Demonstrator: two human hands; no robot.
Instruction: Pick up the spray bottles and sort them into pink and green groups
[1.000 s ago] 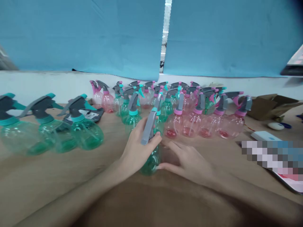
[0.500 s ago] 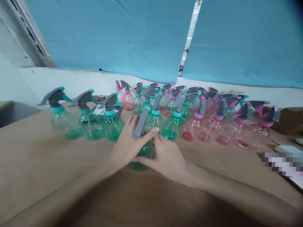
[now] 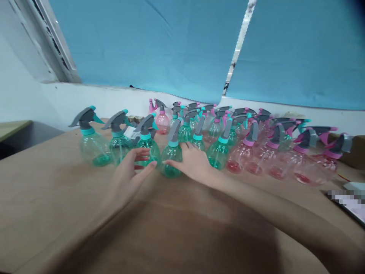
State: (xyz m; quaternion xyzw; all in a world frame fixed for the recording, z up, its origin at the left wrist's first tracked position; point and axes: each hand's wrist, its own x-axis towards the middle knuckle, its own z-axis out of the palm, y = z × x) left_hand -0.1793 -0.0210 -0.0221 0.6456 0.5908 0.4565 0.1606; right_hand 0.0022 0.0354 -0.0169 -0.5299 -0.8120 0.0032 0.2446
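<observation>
A green spray bottle (image 3: 171,161) with a grey trigger head stands in the front row, and my right hand (image 3: 195,161) is wrapped round its right side, thumb across the front. My left hand (image 3: 134,169) holds nothing; its fingers are apart in front of another green bottle (image 3: 148,146). Farther left stand two more green bottles, the middle one (image 3: 118,142) and the outer one (image 3: 92,148). Right of my right hand is a green bottle (image 3: 218,154), followed by pink bottles such as this one (image 3: 239,156).
Several more pink and green bottles, among them a pink one (image 3: 162,122), fill the back of the wooden table (image 3: 71,198) near the wall. A pixelated flat object (image 3: 349,203) lies at the right edge, with a brown box (image 3: 355,152) behind it.
The green bottle has moved from near me forward into the front row. My left hand has let go of it and moved left. The view has shifted slightly left.
</observation>
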